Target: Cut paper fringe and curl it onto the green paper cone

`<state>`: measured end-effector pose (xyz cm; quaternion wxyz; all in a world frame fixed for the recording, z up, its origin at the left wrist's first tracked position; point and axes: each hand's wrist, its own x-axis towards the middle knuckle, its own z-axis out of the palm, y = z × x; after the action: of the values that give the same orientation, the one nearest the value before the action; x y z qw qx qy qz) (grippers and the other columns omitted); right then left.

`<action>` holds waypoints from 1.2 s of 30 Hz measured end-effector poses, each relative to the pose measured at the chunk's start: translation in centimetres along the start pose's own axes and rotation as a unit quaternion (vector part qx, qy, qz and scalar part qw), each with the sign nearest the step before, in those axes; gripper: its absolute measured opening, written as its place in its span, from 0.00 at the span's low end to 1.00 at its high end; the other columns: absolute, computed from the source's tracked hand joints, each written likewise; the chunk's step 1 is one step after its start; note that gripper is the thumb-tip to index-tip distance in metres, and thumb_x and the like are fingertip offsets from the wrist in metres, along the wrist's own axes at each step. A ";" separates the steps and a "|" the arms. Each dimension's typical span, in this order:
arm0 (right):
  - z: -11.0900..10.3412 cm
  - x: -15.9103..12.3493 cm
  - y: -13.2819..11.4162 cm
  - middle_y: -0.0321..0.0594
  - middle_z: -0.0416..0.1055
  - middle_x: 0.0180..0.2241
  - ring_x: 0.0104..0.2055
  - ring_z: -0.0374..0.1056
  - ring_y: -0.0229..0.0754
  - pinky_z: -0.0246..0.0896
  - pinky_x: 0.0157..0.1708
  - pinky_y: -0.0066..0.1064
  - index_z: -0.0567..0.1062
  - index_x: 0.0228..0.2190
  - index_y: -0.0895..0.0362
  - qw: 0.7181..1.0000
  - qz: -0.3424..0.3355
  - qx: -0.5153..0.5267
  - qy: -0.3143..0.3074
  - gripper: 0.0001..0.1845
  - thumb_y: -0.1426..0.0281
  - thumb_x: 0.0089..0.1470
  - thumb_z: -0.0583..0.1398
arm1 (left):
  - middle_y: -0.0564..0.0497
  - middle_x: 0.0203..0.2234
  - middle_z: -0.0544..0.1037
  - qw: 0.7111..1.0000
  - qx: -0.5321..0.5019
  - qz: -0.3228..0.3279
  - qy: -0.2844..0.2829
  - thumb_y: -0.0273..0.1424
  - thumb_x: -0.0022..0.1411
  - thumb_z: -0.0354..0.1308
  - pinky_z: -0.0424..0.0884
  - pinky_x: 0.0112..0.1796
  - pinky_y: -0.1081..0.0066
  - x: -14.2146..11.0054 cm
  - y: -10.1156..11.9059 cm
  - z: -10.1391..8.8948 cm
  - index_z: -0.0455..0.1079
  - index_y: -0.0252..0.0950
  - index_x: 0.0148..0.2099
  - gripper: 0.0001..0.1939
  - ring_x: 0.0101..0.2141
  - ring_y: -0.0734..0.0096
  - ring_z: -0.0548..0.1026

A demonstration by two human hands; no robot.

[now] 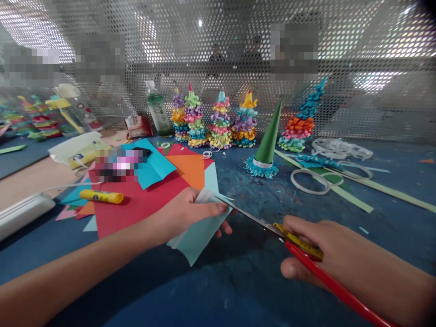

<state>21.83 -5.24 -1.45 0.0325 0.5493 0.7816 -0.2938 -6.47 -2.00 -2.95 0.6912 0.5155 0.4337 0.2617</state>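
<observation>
Pinching folded pale blue paper (200, 231) in a narrow grip, the left hand (182, 215) meets the blades of the scissors (250, 215) that the right hand (327, 250) grips closely.

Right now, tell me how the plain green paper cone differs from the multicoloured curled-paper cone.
The plain green paper cone is smooth, with teal curls only at its base; the multicoloured curled-paper cone is curled to its tip. Both taper and lean right.
</observation>
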 end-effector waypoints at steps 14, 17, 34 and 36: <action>-0.1 0.7 -0.2 0.33 0.74 0.21 0.24 0.69 0.44 0.52 0.24 0.31 0.71 0.25 0.50 0.999 0.005 0.010 0.047 0.24 0.45 0.45 0.69 | 0.45 0.27 0.84 0.999 0.007 -0.015 0.030 0.44 0.56 0.69 0.74 0.31 0.69 -0.1 0.2 0.2 0.78 0.32 0.38 0.18 0.27 0.66 0.79; -0.1 0.9 0.2 0.32 0.73 0.20 0.22 0.66 0.41 0.50 0.23 0.30 0.71 0.24 0.50 0.997 -0.010 -0.011 0.072 0.23 0.46 0.47 0.69 | 0.46 0.26 0.84 0.999 0.007 -0.020 0.033 0.44 0.55 0.69 0.73 0.29 0.70 -0.2 0.4 0.3 0.79 0.32 0.38 0.19 0.26 0.66 0.78; -0.3 0.5 0.0 0.31 0.74 0.22 0.24 0.68 0.42 0.52 0.25 0.31 0.70 0.28 0.50 0.999 -0.012 0.000 0.031 0.17 0.51 0.55 0.65 | 0.48 0.24 0.83 1.000 0.012 -0.008 -0.006 0.43 0.57 0.68 0.71 0.27 0.74 -0.2 0.2 0.2 0.81 0.34 0.38 0.16 0.25 0.70 0.77; -0.2 0.7 -0.1 0.31 0.74 0.22 0.24 0.67 0.42 0.52 0.25 0.31 0.70 0.27 0.50 0.999 -0.018 0.000 0.035 0.18 0.50 0.56 0.64 | 0.48 0.24 0.83 1.000 0.015 -0.009 -0.005 0.43 0.57 0.68 0.71 0.27 0.74 -0.1 0.2 0.1 0.80 0.34 0.38 0.17 0.25 0.70 0.77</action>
<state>21.56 -4.59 -1.46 0.0003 0.5450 0.7921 -0.2748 -6.37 -2.06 -2.70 0.6877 0.5235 0.4385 0.2464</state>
